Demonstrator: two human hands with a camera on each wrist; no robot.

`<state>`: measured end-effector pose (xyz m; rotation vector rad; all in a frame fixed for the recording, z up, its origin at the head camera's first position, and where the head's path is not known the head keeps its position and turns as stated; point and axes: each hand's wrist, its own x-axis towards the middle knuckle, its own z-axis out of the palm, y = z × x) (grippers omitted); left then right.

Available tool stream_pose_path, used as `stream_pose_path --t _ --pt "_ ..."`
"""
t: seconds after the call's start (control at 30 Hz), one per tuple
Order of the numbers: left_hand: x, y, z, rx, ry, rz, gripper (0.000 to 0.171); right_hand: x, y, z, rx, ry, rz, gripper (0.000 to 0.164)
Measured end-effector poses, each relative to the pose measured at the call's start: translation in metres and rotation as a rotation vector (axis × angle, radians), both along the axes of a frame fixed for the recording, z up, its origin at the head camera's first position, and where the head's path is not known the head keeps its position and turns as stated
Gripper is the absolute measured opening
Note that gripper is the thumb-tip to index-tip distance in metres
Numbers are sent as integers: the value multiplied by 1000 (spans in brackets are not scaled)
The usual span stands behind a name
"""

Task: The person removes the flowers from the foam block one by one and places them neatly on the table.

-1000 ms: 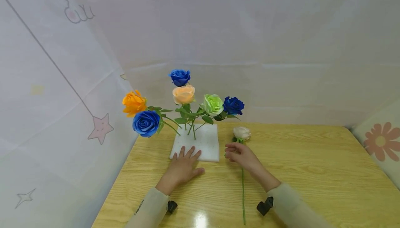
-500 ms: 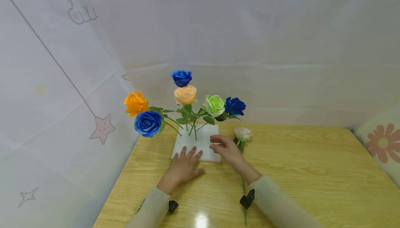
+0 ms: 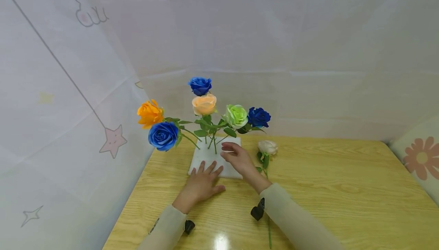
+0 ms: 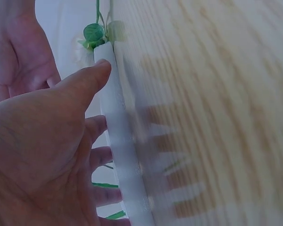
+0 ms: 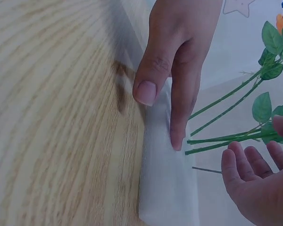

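Note:
My left hand (image 3: pixel 200 186) lies with spread fingers on the front edge of a white foam block (image 3: pixel 231 170). Over the block's right part hovers my right hand (image 3: pixel 241 161), its fingers loosely bent and holding nothing. In the right wrist view the right hand's fingertips (image 5: pixel 229 167) are close to green stems (image 5: pixel 221 141); contact is unclear. Several artificial roses stand in the foam: an orange rose (image 3: pixel 150 114), a peach rose (image 3: pixel 204 104), a green rose (image 3: pixel 236 116) and blue ones, such as the front blue rose (image 3: pixel 163 136).
A white rose (image 3: pixel 267 148) lies on the wooden table (image 3: pixel 326 189) right of the foam, its long stem pointing toward me and partly behind the right sleeve (image 3: pixel 291 212). Pale printed cloth (image 3: pixel 343 101) hangs behind the table and on both sides.
My right hand has moved left from beside the white rose to above the foam. The left hand stays on the block. The roses keep their places; the view has shifted slightly.

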<state>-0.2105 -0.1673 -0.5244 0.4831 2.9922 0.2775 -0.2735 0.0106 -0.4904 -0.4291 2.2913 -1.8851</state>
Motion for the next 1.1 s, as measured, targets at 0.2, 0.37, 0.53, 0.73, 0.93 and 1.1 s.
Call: stream_pose_path --t 0.2,0.37,0.53,0.73,0.93,1.1 --pt "-1 -4 -1 -1 36 -25 71 -13 -5 0 8 -25 25 46" --pt "-9 -15 -10 18 69 -1 79 -22 -7 1 0 -35 39 46" --pt "-11 -28 -16 4 92 56 86 -28 -11 -3 -15 -54 26 43" --pt "-7 -42 -16 -6 92 56 81 -33 -17 -5 -28 -46 11 39" --pt "-4 -41 -12 9 62 7 79 -37 -20 -5 -31 -18 -8 41" --pt "-2 -40 -9 11 47 -5 79 -42 -25 -9 12 -9 -11 42"
